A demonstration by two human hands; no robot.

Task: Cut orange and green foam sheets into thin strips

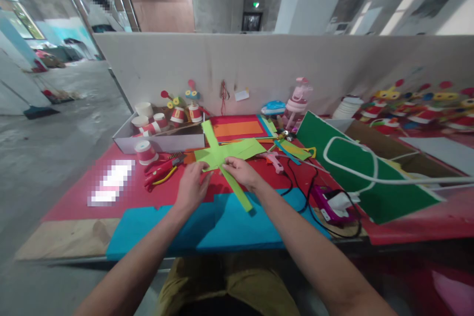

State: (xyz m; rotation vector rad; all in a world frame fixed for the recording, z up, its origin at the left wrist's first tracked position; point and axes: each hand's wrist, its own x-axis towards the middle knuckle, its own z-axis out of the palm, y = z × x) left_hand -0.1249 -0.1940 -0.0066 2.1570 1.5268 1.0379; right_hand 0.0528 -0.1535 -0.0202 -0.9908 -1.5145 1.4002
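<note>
Light green paper pieces lie across one another above the red table covering, in the middle of the view. A long light green strip slants down toward the blue sheet. My right hand pinches the strip near its crossing with the wider green paper. At the lower left edge of the green paper, my left hand has its fingers curled, with thumb and forefinger at the paper's corner. A pink glue gun rests right of my right hand. Red-handled pliers lie to the left.
At the back left, a white box holds paper cups and cup figures, with a paper cup before it. A green board, purple power strip and black cables are on the right. A partition stands behind.
</note>
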